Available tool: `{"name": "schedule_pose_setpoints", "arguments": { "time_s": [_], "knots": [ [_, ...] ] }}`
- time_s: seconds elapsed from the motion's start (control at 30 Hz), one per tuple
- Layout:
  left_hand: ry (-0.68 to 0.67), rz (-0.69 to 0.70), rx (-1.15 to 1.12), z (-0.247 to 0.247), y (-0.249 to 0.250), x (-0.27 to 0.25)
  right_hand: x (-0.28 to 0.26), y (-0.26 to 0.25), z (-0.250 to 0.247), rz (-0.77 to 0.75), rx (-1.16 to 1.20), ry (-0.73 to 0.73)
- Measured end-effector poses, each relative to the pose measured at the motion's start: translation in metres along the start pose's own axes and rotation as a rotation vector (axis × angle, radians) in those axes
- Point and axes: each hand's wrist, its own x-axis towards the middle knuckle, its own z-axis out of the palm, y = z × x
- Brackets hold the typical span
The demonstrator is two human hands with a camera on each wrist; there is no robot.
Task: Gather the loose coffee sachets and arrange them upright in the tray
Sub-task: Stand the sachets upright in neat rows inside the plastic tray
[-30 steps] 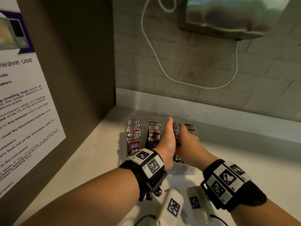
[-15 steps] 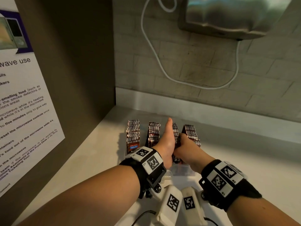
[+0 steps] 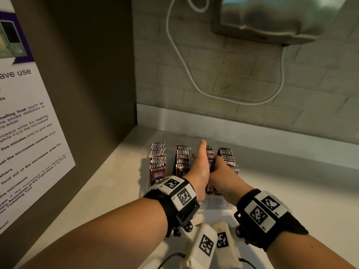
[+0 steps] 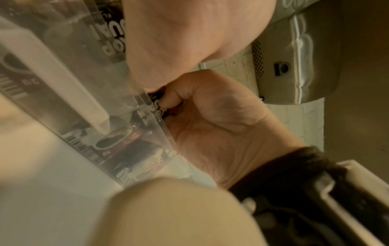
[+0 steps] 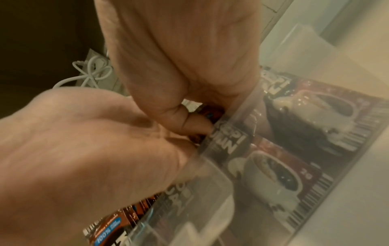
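Observation:
A clear plastic tray (image 3: 219, 203) on the white counter holds brown coffee sachets standing upright in rows. Two rows (image 3: 157, 160) stand left of my hands and one row (image 3: 227, 158) fans out to their right. My left hand (image 3: 200, 164) stands edge-on with straight fingers, its palm pressed against the third row of sachets (image 3: 210, 156). My right hand (image 3: 219, 169) curls round that same row from the right. In the left wrist view the right hand's thumb (image 4: 168, 99) pinches the sachet fronts just above the tray wall (image 4: 160, 133). Printed sachet fronts (image 5: 273, 174) show through the tray.
A dark side panel with a microwave notice (image 3: 29, 133) closes off the left. A tiled wall with a looping white cable (image 3: 180, 61) stands behind the tray, under a metal appliance (image 3: 272, 18). Bare counter (image 3: 301, 195) lies to the right.
My right hand has drawn in closer to the left palm around the third row. The rightmost row now fans out more. The left hand has barely moved.

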Motion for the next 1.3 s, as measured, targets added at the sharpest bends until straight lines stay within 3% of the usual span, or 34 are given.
{"name": "schedule_pose_setpoints", "arguments": {
  "time_s": [0.43, 0.8, 0.93, 1.07, 1.13, 1.2, 1.3],
  "knots": [
    [0.047, 0.023, 0.043, 0.003, 0.010, -0.016, -0.010, -0.010, -0.003, -0.015, 0.009, -0.024],
    [-0.029, 0.069, 0.060, 0.002, 0.021, -0.029, -0.004, -0.010, -0.005, -0.010, -0.006, -0.014],
    [-0.072, 0.145, 0.064, 0.005, 0.040, -0.050, -0.005, -0.021, -0.016, -0.084, 0.027, 0.037],
    [-0.147, 0.336, 0.137, -0.007, 0.065, -0.071, -0.015, -0.042, -0.034, -0.243, 0.110, 0.160],
    [-0.071, 0.488, 0.186, -0.023, 0.076, -0.076, -0.021, -0.046, -0.047, -0.332, 0.160, 0.250],
    [0.091, 0.628, 0.289, -0.046, 0.080, -0.078, -0.026, -0.040, -0.060, -0.357, 0.126, 0.342],
    [0.337, 0.612, 0.445, -0.086, 0.068, -0.078, -0.028, -0.015, -0.071, -0.217, -0.007, 0.407]
  ]
}}
